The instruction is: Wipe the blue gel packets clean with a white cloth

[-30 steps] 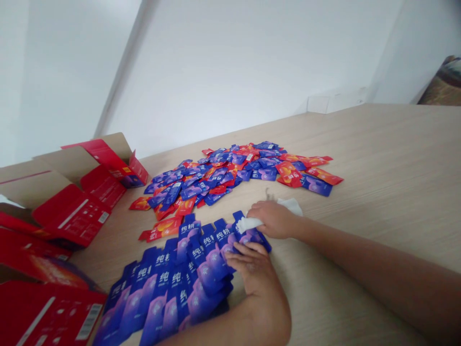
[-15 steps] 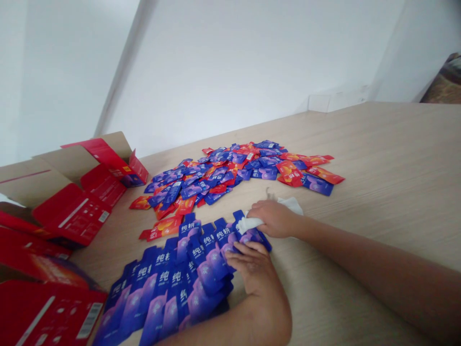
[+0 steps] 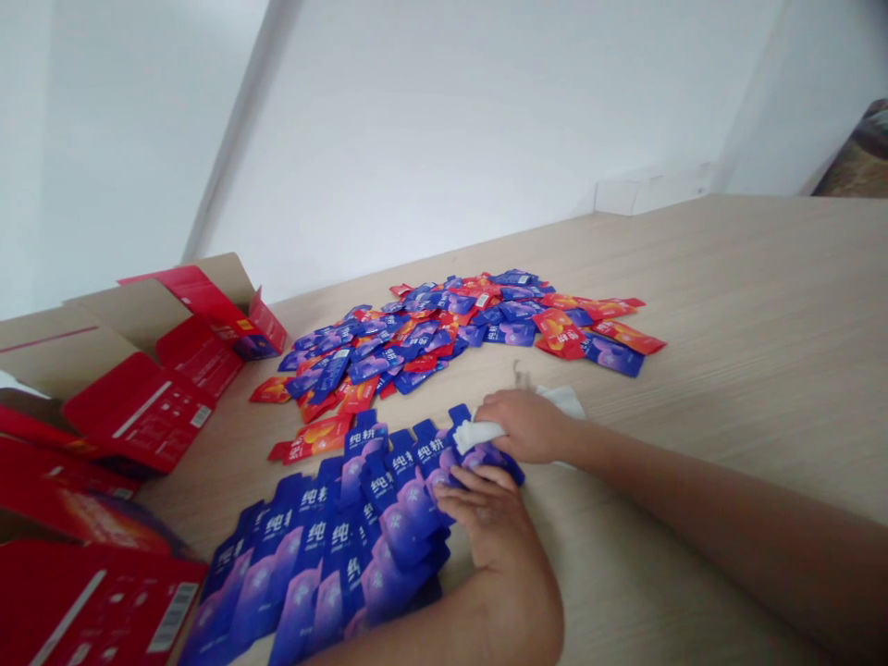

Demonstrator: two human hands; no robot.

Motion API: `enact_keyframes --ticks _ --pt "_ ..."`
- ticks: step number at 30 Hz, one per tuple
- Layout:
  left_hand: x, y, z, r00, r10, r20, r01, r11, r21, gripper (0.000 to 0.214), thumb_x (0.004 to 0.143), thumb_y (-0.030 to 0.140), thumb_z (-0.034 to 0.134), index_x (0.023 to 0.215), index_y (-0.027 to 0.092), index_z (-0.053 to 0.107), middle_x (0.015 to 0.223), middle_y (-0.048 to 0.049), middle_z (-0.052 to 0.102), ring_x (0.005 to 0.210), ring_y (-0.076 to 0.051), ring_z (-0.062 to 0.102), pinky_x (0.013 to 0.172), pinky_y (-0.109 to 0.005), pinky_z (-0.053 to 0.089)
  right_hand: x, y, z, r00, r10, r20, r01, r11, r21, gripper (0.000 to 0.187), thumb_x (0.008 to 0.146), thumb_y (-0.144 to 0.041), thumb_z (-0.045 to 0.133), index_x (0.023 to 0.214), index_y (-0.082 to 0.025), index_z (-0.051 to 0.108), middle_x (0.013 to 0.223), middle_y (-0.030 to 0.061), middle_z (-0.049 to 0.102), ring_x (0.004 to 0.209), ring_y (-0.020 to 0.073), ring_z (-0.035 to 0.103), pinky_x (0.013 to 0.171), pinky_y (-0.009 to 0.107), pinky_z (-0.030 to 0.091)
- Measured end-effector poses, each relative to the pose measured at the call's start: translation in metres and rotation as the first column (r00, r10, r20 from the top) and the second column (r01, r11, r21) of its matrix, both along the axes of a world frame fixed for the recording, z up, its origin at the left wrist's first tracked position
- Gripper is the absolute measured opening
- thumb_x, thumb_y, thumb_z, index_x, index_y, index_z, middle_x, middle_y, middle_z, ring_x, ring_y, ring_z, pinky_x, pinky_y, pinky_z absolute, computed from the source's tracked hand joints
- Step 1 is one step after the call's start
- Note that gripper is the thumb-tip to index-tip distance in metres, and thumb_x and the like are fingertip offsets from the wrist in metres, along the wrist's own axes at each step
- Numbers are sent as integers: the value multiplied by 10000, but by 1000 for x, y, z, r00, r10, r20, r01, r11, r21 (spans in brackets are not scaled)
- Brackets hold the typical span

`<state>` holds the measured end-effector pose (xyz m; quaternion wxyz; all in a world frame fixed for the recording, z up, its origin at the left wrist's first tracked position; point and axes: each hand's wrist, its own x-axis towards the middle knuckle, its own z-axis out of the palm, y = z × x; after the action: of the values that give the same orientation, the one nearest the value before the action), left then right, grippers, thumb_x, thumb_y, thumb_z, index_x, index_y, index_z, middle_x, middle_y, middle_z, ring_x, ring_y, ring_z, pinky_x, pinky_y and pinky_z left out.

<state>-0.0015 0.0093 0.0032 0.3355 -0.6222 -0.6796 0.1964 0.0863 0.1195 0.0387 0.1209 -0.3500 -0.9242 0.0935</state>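
R hand [image 3: 527,427] is closed on a crumpled white tissue [image 3: 477,435]; L hand [image 3: 486,524] is laid half-curled on overlapped glossy blue foil sachets [image 3: 347,555] at lower centre, any actual grip can't be told. Loose red & blue sachets [image 3: 444,324] are heaped upper centre on pale wood-grain table [image 3: 728,277], open red card boxes [image 3: 125,388] at left; hands barely shifted vs. earlier frame.
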Motion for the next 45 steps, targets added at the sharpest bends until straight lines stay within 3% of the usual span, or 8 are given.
enact_keyframes --ticks 5,12,20,27,36,39,43,45 --pt "0 -1 2 997 -2 72 2 1000 -6 380 760 32 490 1126 77 581 1124 -236 629 955 -350 624 825 -551 475 9 4 4 997 -72 -16 73 996 48 232 742 -220 538 955 -160 608 928 92 602 910 224 530 792 324 373" --pt "-1 0 -2 999 -6 44 5 1000 20 354 770 36 458 1073 110 625 1062 -213 665 945 -365 625 826 -557 467 -5 -10 4 986 147 -74 -146 989 9 212 726 -226 554 916 -159 618 889 73 605 846 206 536 777 313 381" --pt "-1 -2 2 993 -5 114 3 1000 20 398 760 13 465 1122 110 600 1136 -230 623 959 -361 621 839 -539 461 7 4 3 998 -64 -21 64 998 13 250 730 -218 557 965 -151 611 944 97 608 931 228 534 810 327 374" --pt "0 0 4 991 -5 132 8 1000 -21 372 759 31 461 1093 76 619 1058 -238 659 969 -386 609 808 -560 473 -5 -13 7 985 140 -102 -144 989 -28 187 733 -221 548 894 -157 619 891 72 617 850 206 546 768 302 383" --pt "0 -3 7 998 -9 57 10 1000 -22 413 751 10 449 1132 86 587 1117 -250 625 953 -352 623 811 -547 481 7 3 2 995 -99 13 99 994 37 240 746 -234 534 962 -157 602 933 100 606 906 232 535 789 329 375" --pt "0 -1 4 998 -7 59 9 1000 -29 418 754 7 437 1131 97 593 1129 -240 623 958 -355 620 811 -559 478 5 -3 7 997 -27 -65 31 998 62 255 732 -232 540 967 -153 600 921 91 598 882 225 534 780 322 380" --pt "0 2 -1 999 16 30 -15 1000 -9 374 765 26 419 1074 71 626 1018 -245 669 957 -378 615 813 -569 473 -4 -13 9 984 159 -81 -161 987 -20 196 728 -234 547 896 -157 611 892 72 610 842 208 545 762 302 388" --pt "0 2 -1 1000 22 17 -22 1000 -6 371 773 30 410 1072 75 624 1008 -234 677 952 -373 618 810 -570 473 -7 -14 7 987 154 -53 -157 987 -43 177 733 -236 544 875 -154 611 884 74 615 837 207 549 767 304 387"
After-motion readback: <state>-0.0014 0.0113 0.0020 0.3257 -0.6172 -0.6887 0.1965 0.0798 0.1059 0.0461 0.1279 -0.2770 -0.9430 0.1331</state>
